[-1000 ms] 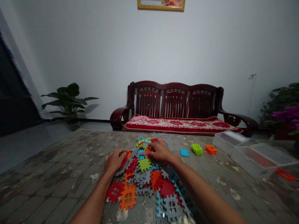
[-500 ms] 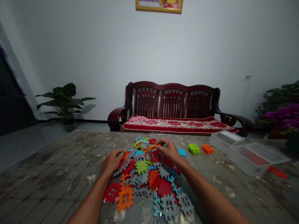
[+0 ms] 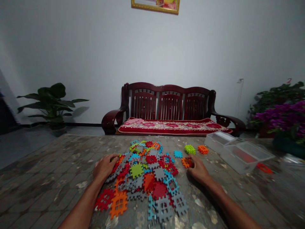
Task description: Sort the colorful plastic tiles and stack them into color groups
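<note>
A heap of flat toothed plastic building tiles (image 3: 137,170) in red, orange, grey, blue and green lies spread on the table. My left hand (image 3: 105,167) rests at the heap's left edge, its fingers apart and touching the tiles there; nothing is seen held in it. To the right of the heap, my right hand (image 3: 198,168) grips an orange building tile (image 3: 185,163) at its right side, low over the tabletop. Just beyond that tile are a blue tile (image 3: 178,154), a green stack of tiles (image 3: 190,149) and an orange stack of tiles (image 3: 203,149).
Clear plastic boxes (image 3: 246,157) stand at the right, with an orange-red item (image 3: 264,168) beside them. Transparent plastic (image 3: 295,168) lies at the right edge. Behind the patterned table (image 3: 66,165) is a wooden bench (image 3: 170,105). Plants (image 3: 51,101) flank it.
My right hand has moved from the heap's far part to its right side, carrying the orange building tile. My left hand stays at the heap's left edge. The view has turned slightly right.
</note>
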{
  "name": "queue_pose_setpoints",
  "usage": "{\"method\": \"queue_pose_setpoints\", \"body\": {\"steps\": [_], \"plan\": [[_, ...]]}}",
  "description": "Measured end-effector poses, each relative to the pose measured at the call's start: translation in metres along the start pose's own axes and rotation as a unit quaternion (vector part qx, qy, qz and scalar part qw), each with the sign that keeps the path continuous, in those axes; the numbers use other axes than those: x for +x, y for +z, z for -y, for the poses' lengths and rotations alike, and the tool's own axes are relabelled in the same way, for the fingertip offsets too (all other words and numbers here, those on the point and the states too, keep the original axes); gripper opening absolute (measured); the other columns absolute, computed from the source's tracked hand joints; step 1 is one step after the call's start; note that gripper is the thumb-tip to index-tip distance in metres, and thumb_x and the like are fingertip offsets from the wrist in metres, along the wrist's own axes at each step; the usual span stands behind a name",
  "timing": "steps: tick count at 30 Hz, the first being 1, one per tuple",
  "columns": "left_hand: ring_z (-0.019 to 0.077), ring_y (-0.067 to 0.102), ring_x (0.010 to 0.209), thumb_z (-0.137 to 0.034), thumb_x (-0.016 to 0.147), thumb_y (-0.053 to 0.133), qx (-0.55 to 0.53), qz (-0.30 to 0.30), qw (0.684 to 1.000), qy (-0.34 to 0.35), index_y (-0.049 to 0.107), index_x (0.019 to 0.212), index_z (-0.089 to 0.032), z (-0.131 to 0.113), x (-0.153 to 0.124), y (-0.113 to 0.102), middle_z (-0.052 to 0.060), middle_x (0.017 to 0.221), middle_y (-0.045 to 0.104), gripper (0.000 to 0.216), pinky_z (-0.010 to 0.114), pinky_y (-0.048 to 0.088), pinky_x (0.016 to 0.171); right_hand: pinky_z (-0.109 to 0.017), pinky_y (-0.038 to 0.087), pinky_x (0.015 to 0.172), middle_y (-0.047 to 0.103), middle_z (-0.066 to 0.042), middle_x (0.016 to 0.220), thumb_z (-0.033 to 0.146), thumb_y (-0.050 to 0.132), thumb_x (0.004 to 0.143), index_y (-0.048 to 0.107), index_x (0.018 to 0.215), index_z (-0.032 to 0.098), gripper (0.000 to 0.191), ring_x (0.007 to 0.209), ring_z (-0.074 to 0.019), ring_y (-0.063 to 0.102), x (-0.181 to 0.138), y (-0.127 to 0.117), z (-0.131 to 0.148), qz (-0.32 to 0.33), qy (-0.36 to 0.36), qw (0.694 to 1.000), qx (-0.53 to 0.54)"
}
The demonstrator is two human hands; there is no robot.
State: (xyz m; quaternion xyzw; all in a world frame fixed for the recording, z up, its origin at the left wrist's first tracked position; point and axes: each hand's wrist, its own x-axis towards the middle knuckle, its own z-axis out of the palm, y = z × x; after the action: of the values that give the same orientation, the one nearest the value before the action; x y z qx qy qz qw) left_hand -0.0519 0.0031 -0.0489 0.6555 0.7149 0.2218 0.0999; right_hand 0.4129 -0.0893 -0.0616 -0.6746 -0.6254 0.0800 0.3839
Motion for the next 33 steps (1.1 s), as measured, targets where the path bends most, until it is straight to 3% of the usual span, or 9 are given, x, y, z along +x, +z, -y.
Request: {"method": "queue_pose_setpoints", "body": {"steps": [4, 8, 14, 20, 26, 33], "plan": [[0.0287, 0.065, 0.123, -0.039, 0.097, 0.044, 0.012, 0.008, 1.000, -0.017, 0.078, 0.119, -0.028, -0.004, -0.002, -0.004, 0.005, 0.135, 0.073, 0.042, 0.040, 0.047, 0.103, -0.044, 0.042, 0.112, 0.067, -0.016, 0.133, 0.025, 0.063, 0.071, 0.066, 0.131, 0.014, 0.061, 0.126, -0.0316, 0.059, -0.004, -0.009, 0.006, 0.052, 0.024, 0.994, -0.098], [0.0291, 0.067, 0.119, -0.039, 0.096, 0.046, 0.015, 0.005, 1.000, -0.016, 0.079, 0.118, -0.029, -0.005, -0.002, -0.006, 0.005, 0.132, 0.074, 0.041, 0.040, 0.048, 0.102, -0.041, 0.043, 0.108, 0.068, -0.017, 0.133, 0.034, 0.063, 0.081, 0.061, 0.140, 0.012, 0.063, 0.125, -0.0320, 0.060, -0.006, -0.017, 0.016, 0.079, 0.042, 0.980, -0.175], [0.0286, 0.068, 0.118, -0.040, 0.093, 0.049, -0.010, -0.016, 1.000, -0.005, 0.081, 0.111, -0.028, 0.002, 0.003, -0.001, 0.005, 0.128, 0.076, 0.039, 0.038, 0.049, 0.100, -0.039, 0.042, 0.106, 0.067, -0.013, 0.135, 0.030, 0.057, 0.086, 0.057, 0.145, 0.017, 0.060, 0.126, -0.0307, 0.059, -0.010, -0.020, 0.027, 0.084, 0.051, 0.969, -0.225], [0.0292, 0.067, 0.120, -0.041, 0.095, 0.045, -0.008, -0.003, 1.000, -0.005, 0.080, 0.115, -0.027, 0.005, 0.005, 0.001, 0.006, 0.131, 0.075, 0.042, 0.040, 0.049, 0.101, -0.040, 0.043, 0.100, 0.068, -0.018, 0.129, 0.048, 0.059, 0.090, 0.060, 0.140, 0.014, 0.061, 0.120, -0.0336, 0.060, -0.008, -0.017, 0.041, 0.083, 0.057, 0.963, -0.252], [0.0290, 0.068, 0.118, -0.041, 0.094, 0.046, 0.000, -0.007, 1.000, -0.013, 0.080, 0.115, -0.026, 0.006, 0.007, 0.001, 0.007, 0.130, 0.075, 0.043, 0.040, 0.051, 0.099, -0.037, 0.040, 0.103, 0.066, -0.016, 0.134, 0.030, 0.054, 0.091, 0.059, 0.142, 0.016, 0.053, 0.124, -0.0297, 0.059, -0.007, -0.013, 0.038, 0.071, 0.054, 0.961, -0.264], [0.0288, 0.070, 0.114, -0.041, 0.092, 0.047, -0.011, -0.012, 1.000, -0.003, 0.081, 0.111, -0.026, 0.006, 0.006, 0.001, 0.007, 0.125, 0.077, 0.042, 0.038, 0.053, 0.095, -0.040, 0.044, 0.098, 0.066, -0.018, 0.131, 0.048, 0.056, 0.091, 0.061, 0.138, 0.016, 0.057, 0.122, -0.0335, 0.058, -0.006, -0.012, 0.042, 0.061, 0.064, 0.960, -0.267]]}}
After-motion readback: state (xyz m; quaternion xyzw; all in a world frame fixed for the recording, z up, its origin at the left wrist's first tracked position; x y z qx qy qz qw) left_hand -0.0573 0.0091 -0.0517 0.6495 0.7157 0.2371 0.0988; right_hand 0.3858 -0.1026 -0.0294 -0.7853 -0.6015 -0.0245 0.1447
